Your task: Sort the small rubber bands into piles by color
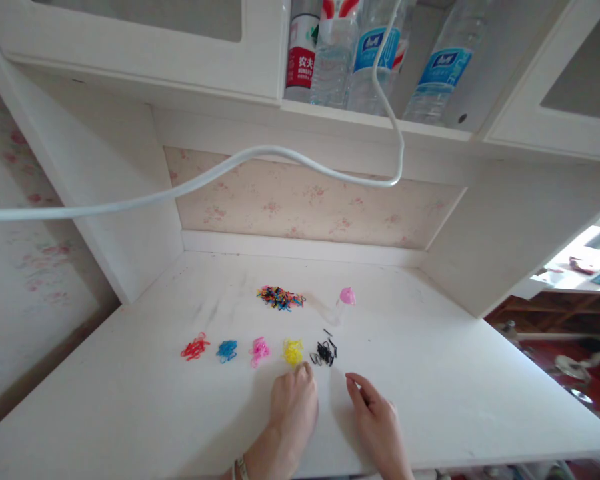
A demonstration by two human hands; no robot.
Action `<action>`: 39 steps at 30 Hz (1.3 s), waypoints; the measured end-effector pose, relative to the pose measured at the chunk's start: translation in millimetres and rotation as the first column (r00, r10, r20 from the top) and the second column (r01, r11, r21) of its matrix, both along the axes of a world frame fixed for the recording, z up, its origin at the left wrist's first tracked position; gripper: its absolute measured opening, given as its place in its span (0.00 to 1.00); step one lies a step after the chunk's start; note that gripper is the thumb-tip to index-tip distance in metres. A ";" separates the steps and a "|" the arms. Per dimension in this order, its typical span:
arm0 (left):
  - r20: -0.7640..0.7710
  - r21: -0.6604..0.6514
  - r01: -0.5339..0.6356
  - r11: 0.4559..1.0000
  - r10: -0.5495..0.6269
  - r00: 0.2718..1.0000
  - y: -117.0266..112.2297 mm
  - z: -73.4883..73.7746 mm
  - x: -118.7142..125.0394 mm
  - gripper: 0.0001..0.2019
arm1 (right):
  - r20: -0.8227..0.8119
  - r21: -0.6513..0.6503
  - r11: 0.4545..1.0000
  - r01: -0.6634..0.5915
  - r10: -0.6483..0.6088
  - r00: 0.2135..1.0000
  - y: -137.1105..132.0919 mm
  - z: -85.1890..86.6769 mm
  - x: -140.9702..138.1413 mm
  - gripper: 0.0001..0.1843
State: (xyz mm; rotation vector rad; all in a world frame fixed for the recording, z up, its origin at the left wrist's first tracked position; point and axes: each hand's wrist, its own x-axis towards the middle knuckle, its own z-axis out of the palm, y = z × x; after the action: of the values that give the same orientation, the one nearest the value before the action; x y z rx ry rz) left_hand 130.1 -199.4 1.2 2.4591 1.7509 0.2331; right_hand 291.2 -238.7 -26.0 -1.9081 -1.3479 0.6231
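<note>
On the white worktop [460, 393], the left hand [295, 403], its grip hidden so I cannot tell its state, is at the yellow bands [293, 351], the right hand [377, 420] pinched closed near the black bands [325, 354]; light fingertip handling should keep all 5 single-colour piles [260, 349] apart.

Home, pretty sure; which room I can't tell. I'm at a white built-in desk [460, 387], side panels and white overhead cabinets [145, 47] framing it like household furniture. Floral wallpaper [313, 205] behind the desk, more floral wall [45, 267] to the left: domestic decor. Labelled drink bottles [330, 63] sit in the open cubby above, a loose white cable [260, 152] hangs across my view. Right: bright glare, small items on a ledge [555, 285], too blurred to name.
</note>
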 end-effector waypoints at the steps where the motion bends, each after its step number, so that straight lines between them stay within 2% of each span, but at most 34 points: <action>1: -0.015 -0.003 -0.007 1.000 0.007 1.000 -0.3 -0.2 1.1 0.17 | 0.012 -0.007 1.000 -0.006 0.006 1.000 0.5 0.1 -0.4 0.26; 4: -0.041 -0.021 -0.021 1.000 0.021 0.999 3.2 1.7 9.8 0.21 | 0.035 -0.014 1.000 -0.021 0.021 0.999 1.3 1.2 -1.5 0.24; 9: -0.031 -0.031 -0.004 1.000 0.003 1.000 11.3 6.0 22.9 0.21 | 0.044 -0.006 0.999 -0.032 0.033 0.998 0.1 3.6 -1.4 0.22; 14: 0.010 -0.015 0.013 1.000 -0.013 1.000 8.3 4.4 12.3 0.22 | 0.003 0.003 1.000 -0.029 0.029 1.000 3.8 3.3 0.3 0.23; 18: 0.096 -0.007 -0.014 1.000 0.014 0.995 -2.9 2.9 -16.2 0.18 | 0.042 -0.020 0.997 -0.075 0.076 0.996 24.5 8.5 2.3 0.22; 22: 0.196 -0.062 -0.132 0.989 0.142 0.970 -12.0 -1.9 -66.6 0.15 | 0.152 -0.083 0.989 -0.122 0.133 0.979 65.9 13.1 8.7 0.22; 26: 0.330 -0.110 -0.276 0.955 0.297 0.896 -14.6 -14.9 -134.7 0.15 | 0.118 -0.133 0.974 -0.182 0.198 0.973 107.1 10.5 16.6 0.23; 30: 0.492 -0.112 -0.347 0.931 0.355 0.795 -16.9 -27.7 -187.9 0.15 | 0.049 -0.123 0.957 -0.264 0.271 0.961 120.8 7.0 15.2 0.21; 33: 0.572 -0.140 -0.339 0.930 0.356 0.739 -19.5 -30.0 -199.7 0.16 | 0.016 -0.110 0.957 -0.269 0.272 0.962 113.7 5.1 10.9 0.23; 39: 0.645 -0.153 -0.328 0.932 0.346 0.682 -24.2 -25.4 -194.6 0.19 | 0.095 -0.077 0.983 -0.165 0.172 0.980 96.3 12.1 2.8 0.25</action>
State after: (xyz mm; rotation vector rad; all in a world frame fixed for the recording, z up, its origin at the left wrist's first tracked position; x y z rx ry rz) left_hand -64.6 -223.6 -24.2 1.6570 1.7925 0.9816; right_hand 294.0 -142.4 -13.9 -1.9153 -1.5844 0.6713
